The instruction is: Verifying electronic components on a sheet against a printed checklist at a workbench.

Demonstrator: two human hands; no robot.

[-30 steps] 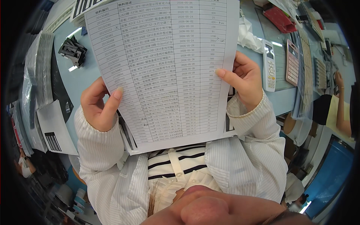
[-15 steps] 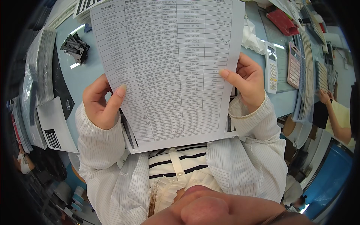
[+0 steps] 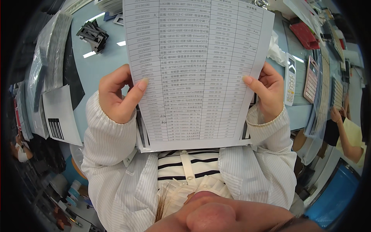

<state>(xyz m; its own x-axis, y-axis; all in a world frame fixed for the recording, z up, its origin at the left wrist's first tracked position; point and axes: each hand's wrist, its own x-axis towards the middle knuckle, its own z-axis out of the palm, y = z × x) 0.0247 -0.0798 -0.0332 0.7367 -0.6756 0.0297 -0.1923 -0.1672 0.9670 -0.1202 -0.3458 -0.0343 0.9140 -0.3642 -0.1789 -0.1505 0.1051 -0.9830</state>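
Note:
Between my two hands I hold up a white paper sheet [image 3: 193, 77] printed with a table of rows and columns, with a few handwritten marks. My left hand [image 3: 119, 92] grips its left edge, thumb on the front and fingers behind. On the right edge my right hand [image 3: 266, 92] does the same, its thumb pressed on the print. Below the sheet's lower edge, parts of other sheets with black printed blocks stick out. The sheet covers the middle of the light blue table [image 3: 85, 73].
Black plastic parts [image 3: 92, 36] lie in a heap at the left, near plastic-wrapped stacks [image 3: 48, 54] and a white sheet with black bars [image 3: 62, 114]. Right of the paper are a white handheld device [image 3: 290, 79], a pink calculator [image 3: 311, 79] and a red pouch [image 3: 304, 34]. Another person's arm [image 3: 346, 135] shows far right.
The paper and both hands sit further right in the picture, and the paper is slightly higher. The table and its things have also shifted right. Both hands keep their grip.

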